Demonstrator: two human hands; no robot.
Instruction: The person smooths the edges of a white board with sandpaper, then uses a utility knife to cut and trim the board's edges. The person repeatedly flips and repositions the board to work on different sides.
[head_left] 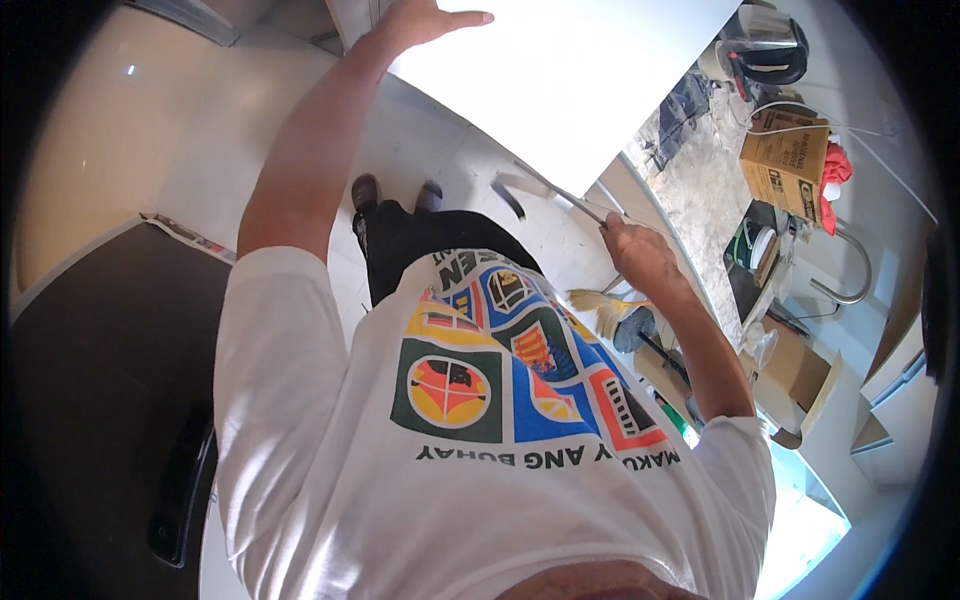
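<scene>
A large white panel [560,80] fills the top middle, bright with glare. My left hand [412,24] is at its left edge, the thumb stretched across the face; the other fingers are mostly hidden, and the hand appears to grip the edge. Lower right, my right hand [640,258] is closed round the end of a long, thin metal tool [572,199]. That tool slants up and left, passing close by the panel's near corner. Whether it touches the panel, I cannot tell.
On the right, a dusty counter [690,190] carries a kettle [765,45], a brown carton [785,165] and a red cloth [835,180] near a curved faucet [855,265]. A broom [605,308] stands beside my right forearm. Below my feet is a pale tiled floor [430,140].
</scene>
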